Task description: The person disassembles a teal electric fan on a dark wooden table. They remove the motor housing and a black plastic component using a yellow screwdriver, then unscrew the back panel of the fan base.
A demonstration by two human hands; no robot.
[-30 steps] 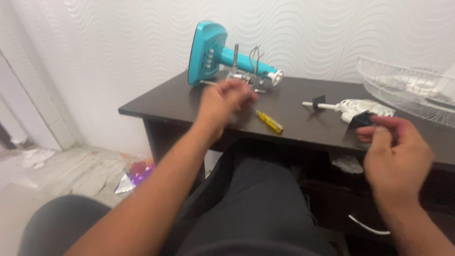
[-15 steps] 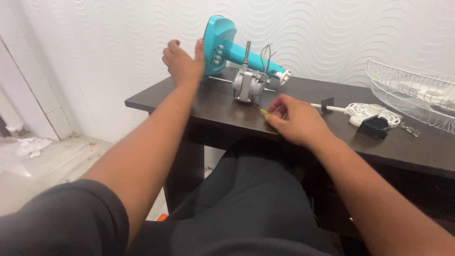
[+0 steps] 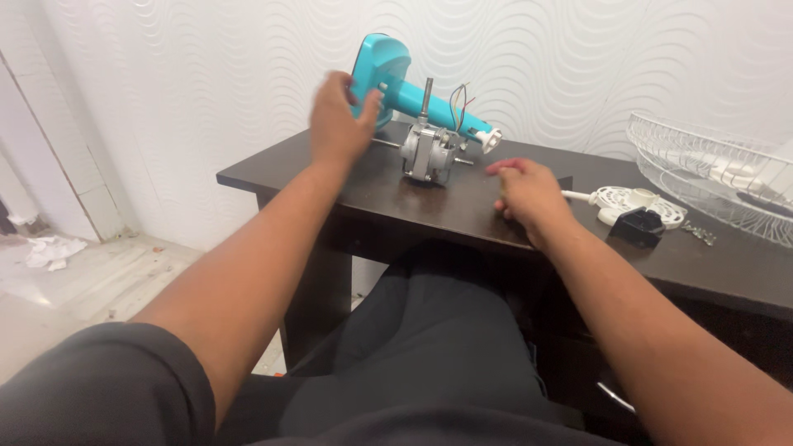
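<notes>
A white wire fan guard (image 3: 710, 169) sits far right on my dark table (image 3: 429, 206). My left hand (image 3: 339, 124) opens against the teal plastic fan housing (image 3: 388, 78); my right hand (image 3: 529, 194) lies loosely curled, empty, right of the metal motor (image 3: 425, 153).

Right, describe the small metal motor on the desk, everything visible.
The motor is a compact silvery metal block, apparently bare of any housing, standing on the dark desk in front of the turquoise fan body. A shaft rises upright from its top; thin rods stick out sideways. Coloured wires rise just behind it. Neither hand touches it.
</notes>
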